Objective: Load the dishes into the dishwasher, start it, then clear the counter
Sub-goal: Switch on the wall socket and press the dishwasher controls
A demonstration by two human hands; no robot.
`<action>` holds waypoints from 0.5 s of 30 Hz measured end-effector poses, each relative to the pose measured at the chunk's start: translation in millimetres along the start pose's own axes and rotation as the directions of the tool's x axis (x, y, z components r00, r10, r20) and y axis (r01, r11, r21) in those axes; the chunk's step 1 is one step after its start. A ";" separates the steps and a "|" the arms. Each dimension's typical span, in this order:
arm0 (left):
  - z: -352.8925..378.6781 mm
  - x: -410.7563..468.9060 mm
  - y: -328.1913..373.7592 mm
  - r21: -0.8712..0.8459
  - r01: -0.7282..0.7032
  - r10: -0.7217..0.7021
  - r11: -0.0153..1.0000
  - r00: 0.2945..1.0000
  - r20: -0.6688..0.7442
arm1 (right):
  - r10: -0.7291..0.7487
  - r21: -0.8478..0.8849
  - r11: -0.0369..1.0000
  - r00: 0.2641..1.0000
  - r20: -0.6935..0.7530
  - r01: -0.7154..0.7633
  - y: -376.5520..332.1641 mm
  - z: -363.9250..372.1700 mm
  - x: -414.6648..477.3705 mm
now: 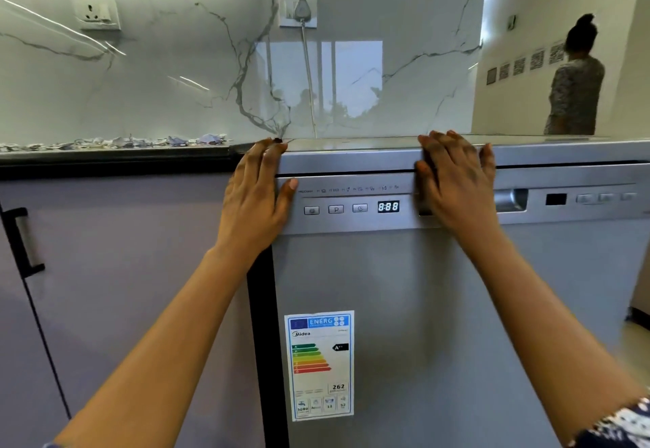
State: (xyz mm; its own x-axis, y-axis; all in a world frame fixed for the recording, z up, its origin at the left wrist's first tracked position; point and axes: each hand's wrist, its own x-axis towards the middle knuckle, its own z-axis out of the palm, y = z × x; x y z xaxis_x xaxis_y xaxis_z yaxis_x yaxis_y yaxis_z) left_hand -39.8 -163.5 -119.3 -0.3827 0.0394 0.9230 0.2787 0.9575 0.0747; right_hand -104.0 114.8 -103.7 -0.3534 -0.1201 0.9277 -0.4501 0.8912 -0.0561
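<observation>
A grey dishwasher (404, 307) fills the middle of the head view, its door upright and closed or nearly so. The display (388, 206) on the control panel reads 8:88, with three buttons (336, 209) to its left. My left hand (256, 198) lies flat on the panel's top left corner, fingers spread over the top edge. Flat on the panel right of the display rests my right hand (455, 184), fingertips over the top edge, partly covering the door handle (510, 199). Neither hand holds anything. No dishes are in sight.
A dark counter (105, 157) on the left carries scattered paper scraps (116, 141) along the marble wall. Below it is a lilac cabinet door with a black handle (26, 240). A plug and cable (302, 11) hang behind the dishwasher. A person (577, 78) stands far right.
</observation>
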 end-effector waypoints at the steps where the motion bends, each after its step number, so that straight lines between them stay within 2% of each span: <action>1: 1.6 0.3 0.7 -0.023 0.006 -0.007 1.000 1.000 -0.008 | -0.020 0.008 1.000 1.000 -0.012 0.020 5.0 0.6 1.9; 8: 12.9 -1.2 7.1 -0.077 0.049 -0.057 0.996 0.993 -0.105 | 0.002 0.045 0.999 0.991 -0.131 0.004 5.4 8.7 2.9; 15: 18.5 -1.8 -0.1 -0.039 -0.019 0.013 0.999 0.987 -0.158 | 0.020 0.089 0.996 0.971 -0.240 0.001 2.5 20.1 0.3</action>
State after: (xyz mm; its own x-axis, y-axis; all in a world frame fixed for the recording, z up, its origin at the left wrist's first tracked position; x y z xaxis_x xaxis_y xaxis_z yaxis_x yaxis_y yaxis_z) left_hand -55.4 -158.4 -127.9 -0.2352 0.0063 0.9719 0.3204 0.9446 0.0714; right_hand -121.8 108.2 -111.0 -0.1554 0.0066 0.9878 -0.5214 0.8488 -0.0877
